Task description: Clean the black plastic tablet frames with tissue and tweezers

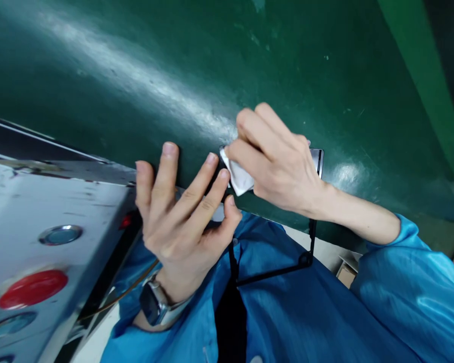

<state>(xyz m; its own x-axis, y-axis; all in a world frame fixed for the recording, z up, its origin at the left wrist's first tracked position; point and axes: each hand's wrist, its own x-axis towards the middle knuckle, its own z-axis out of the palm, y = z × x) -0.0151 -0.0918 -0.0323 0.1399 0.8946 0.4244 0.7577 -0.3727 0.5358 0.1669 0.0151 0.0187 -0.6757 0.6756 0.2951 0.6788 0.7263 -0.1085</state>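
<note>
A thin black rectangular frame (276, 275) lies partly on the green surface, its near part sticking out past the edge in front of my body. My right hand (278, 159) is closed around a folded white cloth (240, 177), pressing it at the frame's far left corner. Part of the frame's far side is hidden under that hand. My left hand (189, 217) is spread out, palm down, with its fingertips at the frame's left side beside the cloth. Whether its fingers touch the frame, I cannot tell.
A dark green worktop (136, 60) with a glossy shine stretches ahead. At the left stands a metal control box (98, 201) with a red button (33, 289) and a round metal button (60, 235). A cardboard box (346, 275) shows below the edge at the right.
</note>
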